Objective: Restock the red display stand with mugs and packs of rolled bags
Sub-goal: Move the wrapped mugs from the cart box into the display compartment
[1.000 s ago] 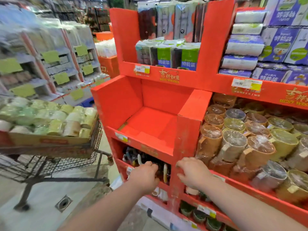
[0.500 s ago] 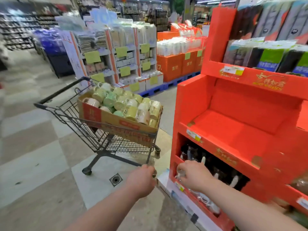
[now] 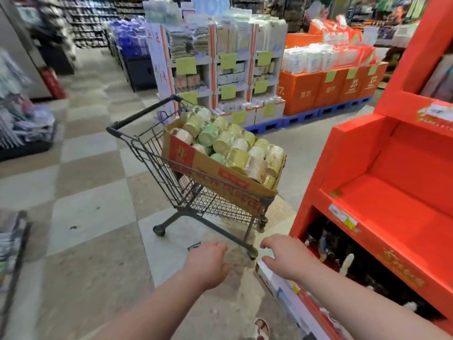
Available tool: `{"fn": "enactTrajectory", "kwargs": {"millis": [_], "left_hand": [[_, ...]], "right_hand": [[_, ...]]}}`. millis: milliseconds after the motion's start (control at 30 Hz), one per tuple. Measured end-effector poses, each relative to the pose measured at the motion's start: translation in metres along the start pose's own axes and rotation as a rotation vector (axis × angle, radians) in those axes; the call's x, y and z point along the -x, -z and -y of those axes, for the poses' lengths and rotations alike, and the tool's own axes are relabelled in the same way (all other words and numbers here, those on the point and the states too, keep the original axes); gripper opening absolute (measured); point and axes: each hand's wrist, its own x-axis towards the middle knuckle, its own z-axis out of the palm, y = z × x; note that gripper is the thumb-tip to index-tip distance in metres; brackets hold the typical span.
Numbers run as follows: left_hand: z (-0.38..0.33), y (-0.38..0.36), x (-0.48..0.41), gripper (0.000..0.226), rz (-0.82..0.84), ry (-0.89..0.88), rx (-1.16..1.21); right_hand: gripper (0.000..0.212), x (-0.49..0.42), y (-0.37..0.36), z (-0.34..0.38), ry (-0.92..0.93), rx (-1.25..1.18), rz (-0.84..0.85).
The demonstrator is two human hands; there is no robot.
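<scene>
Compared with half a second before, the view has turned to the left, so the dark wire shopping cart (image 3: 147,153) now stands in the middle of the picture and the tall red cardboard display stand (image 3: 348,153) is pushed to the right side. The right hand (image 3: 285,258) was then at the front edge of the lowest shelf. Now it has come away and hangs just before the left corner of the stand, above the tiled floor (image 3: 93,217). The left hand (image 3: 206,263) is beside it, a little apart. Both hands hold nothing, and their fingers are loosely bent and slightly spread. The pale green, yellow and cream mugs (image 3: 228,143), wrapped in clear film, lie piled in a brown cardboard box (image 3: 191,155) which sits tilted on top of the cart, near the stand but not touching it. The middle shelf (image 3: 397,207) of the stand shows only its red surface. The stand is cut off by the right edge, and the pale packs (image 3: 441,79) on its upper shelf are too blurred to identify. The dark goods (image 3: 343,256) on the lowest shelf are hard to make out, and the small yellow label (image 3: 343,215) cannot be read.
</scene>
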Motion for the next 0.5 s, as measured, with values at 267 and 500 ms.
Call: {"fn": "enactTrajectory", "kwargs": {"millis": [267, 500], "left_hand": [[0.04, 0.015, -0.061, 0.039, 0.021, 0.104, 0.002], [0.042, 0.056, -0.15, 0.041, 0.001, 0.079, -0.008]], "right_hand": [[0.028, -0.088, 0.008, -0.007, 0.063, -0.009, 0.043], [0.034, -0.173, 0.046, -0.05, 0.062, -0.01, 0.01]]}}
